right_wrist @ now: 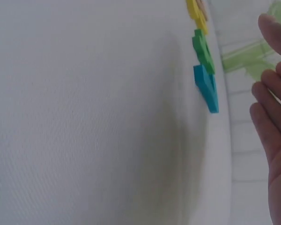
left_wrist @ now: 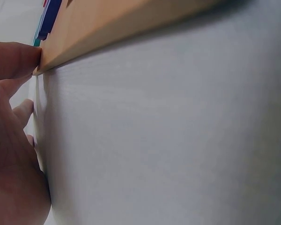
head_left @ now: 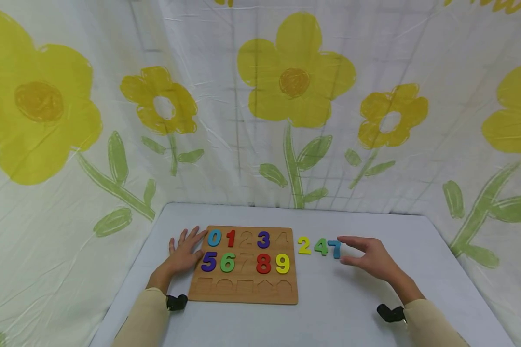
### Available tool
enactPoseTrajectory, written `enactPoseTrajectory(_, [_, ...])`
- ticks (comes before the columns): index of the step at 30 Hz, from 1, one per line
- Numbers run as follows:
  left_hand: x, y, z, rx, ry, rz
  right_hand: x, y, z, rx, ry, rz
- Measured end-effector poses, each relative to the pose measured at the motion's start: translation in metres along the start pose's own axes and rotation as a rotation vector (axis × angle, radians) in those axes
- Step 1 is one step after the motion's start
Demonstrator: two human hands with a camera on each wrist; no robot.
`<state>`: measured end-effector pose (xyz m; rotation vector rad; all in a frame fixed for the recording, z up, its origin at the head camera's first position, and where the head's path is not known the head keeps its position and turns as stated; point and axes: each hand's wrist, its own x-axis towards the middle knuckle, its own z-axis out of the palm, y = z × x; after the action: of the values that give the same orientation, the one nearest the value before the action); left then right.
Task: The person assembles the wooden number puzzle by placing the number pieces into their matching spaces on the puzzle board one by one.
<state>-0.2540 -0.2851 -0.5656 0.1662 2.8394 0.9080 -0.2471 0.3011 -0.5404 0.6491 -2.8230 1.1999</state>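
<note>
A wooden number puzzle board (head_left: 243, 298) lies on the table, holding 0, 1, 3, 5, 6, 8 and 9 in their recesses. The 2, 4 and 7 recesses in it show bare wood. My left hand (head_left: 184, 255) rests at the board's left edge, its thumb (left_wrist: 18, 58) touching the side in the left wrist view. To the right of the board stand in a row a yellow number 2 (head_left: 304, 246), a green number 4 (head_left: 321, 246) and a blue number 7 (head_left: 336, 250). Thumb and forefinger spread, my right hand (head_left: 373, 258) is beside the 7, holding nothing.
The white table (head_left: 330, 318) extends around the board and loose numbers. Behind it hangs a pale curtain (head_left: 226, 159) printed with yellow flowers. Along the board's lower row run several shallow shape outlines. Black wrist straps sit at both sleeves.
</note>
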Motion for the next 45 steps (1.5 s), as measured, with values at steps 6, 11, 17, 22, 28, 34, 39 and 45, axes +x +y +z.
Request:
enactPoseTrajectory(6, [-0.001,0.001,0.0,0.005,-0.014,-0.011,0.0,0.015,0.0,0.004,-0.001,0.054])
enactPoseTrajectory(11, [0.0,-0.001,0.001,0.01,-0.01,-0.01,0.004,0.023,0.004,-0.021,0.017,0.041])
enactPoseTrajectory(17, [0.001,-0.003,0.002,0.007,-0.005,-0.012,0.011,0.029,0.008,-0.01,0.016,0.029])
enactPoseTrajectory(22, [0.0,-0.001,0.002,0.0,-0.007,-0.019,0.016,0.034,0.012,-0.02,0.013,0.022])
enactPoseTrajectory(28, [-0.001,0.0,0.002,-0.007,-0.007,-0.022,0.018,0.034,0.015,-0.064,0.012,0.04])
enactPoseTrajectory(34, [-0.001,0.002,0.001,-0.003,-0.005,-0.022,0.018,0.035,0.017,-0.085,0.001,0.063])
enactPoseTrajectory(39, [-0.002,0.003,0.0,-0.007,-0.001,-0.018,0.019,0.036,0.018,-0.103,0.0,0.066])
enactPoseTrajectory(45, [-0.003,0.004,0.0,-0.009,-0.003,-0.022,0.017,0.035,0.018,-0.1,0.023,0.062])
